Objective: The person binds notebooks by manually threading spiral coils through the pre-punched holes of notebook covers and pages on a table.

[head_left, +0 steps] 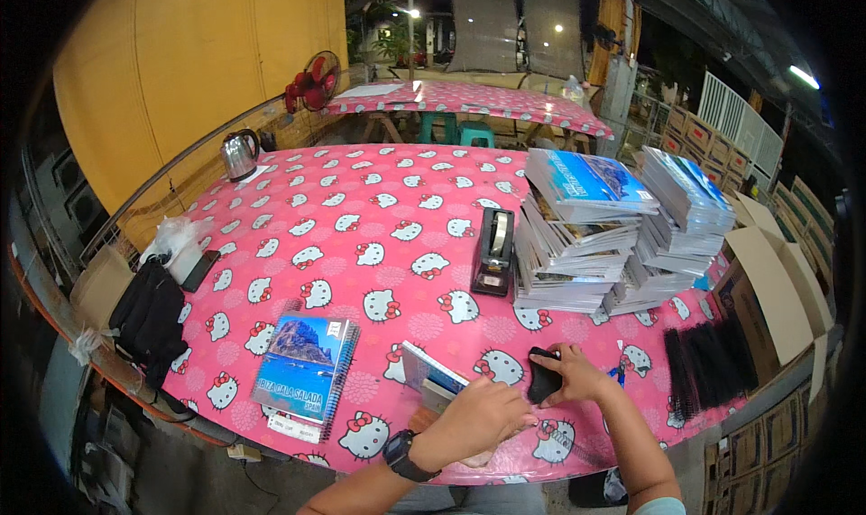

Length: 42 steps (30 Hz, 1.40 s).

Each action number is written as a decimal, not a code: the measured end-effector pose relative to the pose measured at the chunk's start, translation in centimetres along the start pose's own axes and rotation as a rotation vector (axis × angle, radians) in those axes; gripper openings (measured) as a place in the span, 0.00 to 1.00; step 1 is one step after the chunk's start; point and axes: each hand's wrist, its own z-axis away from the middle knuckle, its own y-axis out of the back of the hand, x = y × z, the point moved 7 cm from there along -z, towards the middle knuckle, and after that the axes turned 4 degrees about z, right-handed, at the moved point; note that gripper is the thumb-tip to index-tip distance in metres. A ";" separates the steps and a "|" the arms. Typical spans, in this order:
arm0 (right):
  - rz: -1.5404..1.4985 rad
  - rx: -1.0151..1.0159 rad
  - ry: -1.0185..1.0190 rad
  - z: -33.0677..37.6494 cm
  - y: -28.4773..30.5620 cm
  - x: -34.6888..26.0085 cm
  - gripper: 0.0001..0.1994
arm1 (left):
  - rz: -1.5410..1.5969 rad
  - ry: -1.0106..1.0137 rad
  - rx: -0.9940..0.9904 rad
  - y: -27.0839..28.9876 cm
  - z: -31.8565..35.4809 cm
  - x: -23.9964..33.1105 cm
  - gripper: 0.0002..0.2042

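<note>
A small stack of thin booklets (431,373) is gripped by the left hand (475,418) near the front edge of the table (361,199), which is covered by a pink cloth printed with white cat faces. The fingers of that hand are curled together over the near end of the stack, and a dark watch (401,456) is worn on the wrist. A small black object (542,377) (its kind cannot be told) is clamped by the right hand (577,380), with the fingers wrapped over it from the right and the object pressed against the tablecloth. The 2 hands are set close together, just right of the table's middle.

To the left of the hands, a spiral-bound calendar (305,366) with a blue coastal picture is laid flat. Beyond the hands, a black tape dispenser (493,252) is stood beside 2 tall stacks of printed calendars (622,226). At the right edge, a pile of black binding combs (713,357) is spread next to an open cardboard box (776,289). A black bag (149,321) is hung over the left edge, and a metal kettle (239,154) is placed at the far left corner.
</note>
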 end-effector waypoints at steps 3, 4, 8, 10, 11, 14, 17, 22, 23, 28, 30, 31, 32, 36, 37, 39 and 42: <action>-0.078 0.185 0.064 0.0 -1.1 0.4 0.44 | 0.137 -0.004 0.169 2.4 -0.3 1.4 0.08; -0.121 0.264 0.103 0.3 -1.6 0.7 0.43 | 0.128 -0.008 0.122 2.0 -0.4 1.3 0.08; -0.146 0.260 0.001 2.0 -1.8 0.4 0.41 | 0.045 0.014 0.069 0.9 -0.2 0.5 0.08; -0.160 0.230 -0.063 2.9 -2.0 0.5 0.40 | 0.063 0.010 0.127 1.5 -0.4 0.8 0.08; -0.202 0.251 -0.063 3.3 -2.2 0.5 0.40 | 0.119 0.000 0.161 2.0 -0.5 1.0 0.08; -0.341 0.330 -0.102 5.0 -2.7 0.8 0.35 | 0.044 0.025 0.071 1.2 -0.4 0.2 0.09; -1.470 0.291 -0.253 6.8 -6.6 2.5 0.32 | 0.074 0.029 0.130 1.7 -0.6 0.7 0.09; -1.804 0.445 -0.035 6.8 -7.2 0.7 0.38 | 0.009 0.056 0.053 0.6 -0.6 -0.1 0.09; -1.784 0.412 0.001 6.7 -6.9 0.0 0.40 | -0.027 0.089 0.050 0.4 -0.5 -0.4 0.09; -1.773 0.335 0.094 6.4 -5.0 -2.6 0.46 | -0.020 0.095 0.151 1.4 -1.2 0.1 0.11; -1.796 0.284 0.092 6.3 -4.5 -2.9 0.45 | -0.111 0.110 -0.009 0.1 -1.2 -0.2 0.12; -1.810 0.379 0.045 5.9 -4.1 -2.7 0.46 | -0.094 0.107 0.078 0.7 -1.2 -0.2 0.12; -1.749 0.368 0.029 5.6 -3.8 -2.3 0.45 | -0.074 0.116 0.165 1.5 -1.0 -0.4 0.13; -1.434 0.427 0.256 5.4 2.9 -5.4 0.41 | -0.082 0.274 0.243 4.0 1.7 -2.6 0.13; -1.258 0.363 0.165 5.4 3.5 -5.9 0.41 | -0.045 0.285 0.251 4.0 2.0 -2.7 0.13; -0.916 0.247 0.007 5.1 3.7 -6.1 0.41 | 0.006 0.300 0.259 4.0 2.2 -2.8 0.13; -0.920 0.361 0.077 5.5 5.5 -4.8 0.29 | 0.005 0.284 0.291 3.8 2.1 -2.6 0.13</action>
